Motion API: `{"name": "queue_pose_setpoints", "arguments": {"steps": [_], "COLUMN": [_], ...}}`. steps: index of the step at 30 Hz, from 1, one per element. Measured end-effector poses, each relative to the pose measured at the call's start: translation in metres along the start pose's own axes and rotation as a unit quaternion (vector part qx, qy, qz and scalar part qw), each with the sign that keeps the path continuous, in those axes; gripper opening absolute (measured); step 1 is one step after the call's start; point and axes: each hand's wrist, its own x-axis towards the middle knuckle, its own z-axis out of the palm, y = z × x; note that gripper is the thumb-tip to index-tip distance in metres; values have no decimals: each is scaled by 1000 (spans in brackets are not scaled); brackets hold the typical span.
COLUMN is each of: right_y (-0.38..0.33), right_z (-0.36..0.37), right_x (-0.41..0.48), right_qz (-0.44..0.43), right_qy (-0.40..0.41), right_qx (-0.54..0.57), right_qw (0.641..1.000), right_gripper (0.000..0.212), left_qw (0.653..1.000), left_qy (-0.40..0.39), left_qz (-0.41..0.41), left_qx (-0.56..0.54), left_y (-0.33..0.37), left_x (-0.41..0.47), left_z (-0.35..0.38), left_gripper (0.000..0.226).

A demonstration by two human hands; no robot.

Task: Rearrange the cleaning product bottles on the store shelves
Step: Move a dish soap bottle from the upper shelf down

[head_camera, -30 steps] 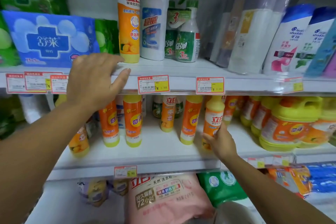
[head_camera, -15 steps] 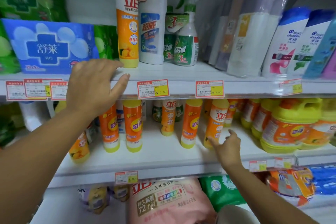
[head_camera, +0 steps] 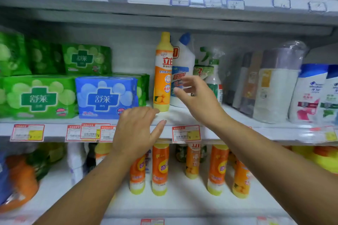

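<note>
My left hand [head_camera: 139, 131] lies flat on the middle shelf edge [head_camera: 228, 133], fingers spread, holding nothing. My right hand [head_camera: 197, 100] is open, fingers curled loose in front of the white cleaner bottle [head_camera: 182, 64], not gripping yet. Tall yellow-orange detergent bottle [head_camera: 162, 73] stands upright just beside it, capped. More orange bottles [head_camera: 160, 168] on the shelf below.

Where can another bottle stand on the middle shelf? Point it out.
Bare shelf lies along the front edge, ahead of the white bottle, between the tall orange bottle and the clear-wrapped packs. Left of the orange bottle, packets fill the shelf.
</note>
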Motion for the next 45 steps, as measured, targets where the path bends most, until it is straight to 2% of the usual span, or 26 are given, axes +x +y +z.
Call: {"name": "queue_pose_setpoints", "arguments": {"steps": [3,7,12,19,26,30,35,37,40,45], "right_y": [5,18,19,-8,0,49,150,185,221,261], "right_z": [27,58,71,17,-77,-114,-114,-111,-108,-96], "right_x": [50,86,90,35,-64,-136,-193,-198,-194,-183], "right_qz": [34,108,105,50,12,64,168,191,227,278], "right_qy": [-15,-25,-7,35,95,63,44,56,81,67], "right_qx": [13,100,49,169,133,72,-30,-40,-61,-82], "right_qw": [999,989,993,984,986,993,984,979,969,955], "right_gripper": [52,60,60,58,51,51,59,64,59,59], "left_qw": [1000,1000,1000,1000,1000,999,999,999,998,997], "left_qy": [-1,3,0,11,4,11,18,19,25,37], "left_qz": [-3,-7,-10,8,8,17,15,15,17,20], "left_qx": [-3,-1,-2,13,24,29,42,49,52,64], "left_y": [-1,-2,-2,-3,-3,1,4,5,6,5], "left_x": [1,1,1,2,2,2,3,4,4,4], "left_z": [1,2,1,0,4,1,1,1,1,5], "left_gripper": [43,43,43,39,47,46,50,52,52,52]}}
